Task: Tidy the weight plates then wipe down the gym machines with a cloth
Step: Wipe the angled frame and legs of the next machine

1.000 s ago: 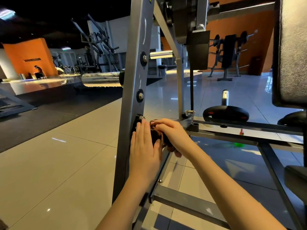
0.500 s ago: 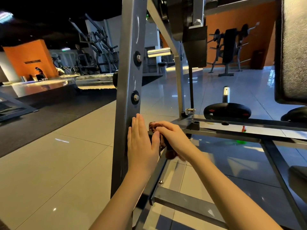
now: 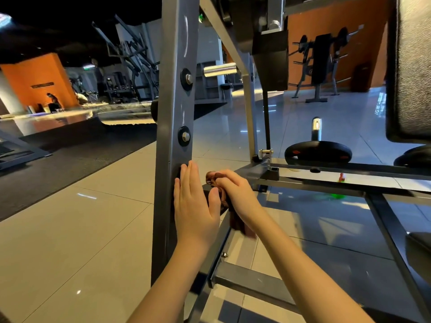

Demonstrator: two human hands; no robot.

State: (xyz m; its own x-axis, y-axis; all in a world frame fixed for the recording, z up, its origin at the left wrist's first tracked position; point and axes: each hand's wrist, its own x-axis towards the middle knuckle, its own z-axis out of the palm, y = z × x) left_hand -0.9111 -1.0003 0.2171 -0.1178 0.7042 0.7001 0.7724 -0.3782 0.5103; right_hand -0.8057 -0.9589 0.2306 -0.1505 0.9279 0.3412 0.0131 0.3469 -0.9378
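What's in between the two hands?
In the head view, a crumpled brown cloth, gripped by the right hand, sits between it and the flat left hand.

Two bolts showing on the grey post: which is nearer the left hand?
The lower bolt, just above the fingertips of the left hand on the grey post. The upper bolt sits well higher, about level with the chrome peg.

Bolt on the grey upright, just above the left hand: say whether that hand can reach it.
Probably yes. The left hand lies flat on the upright directly below the bolt, with only bare metal between them. The right hand grips the cloth off to the side.
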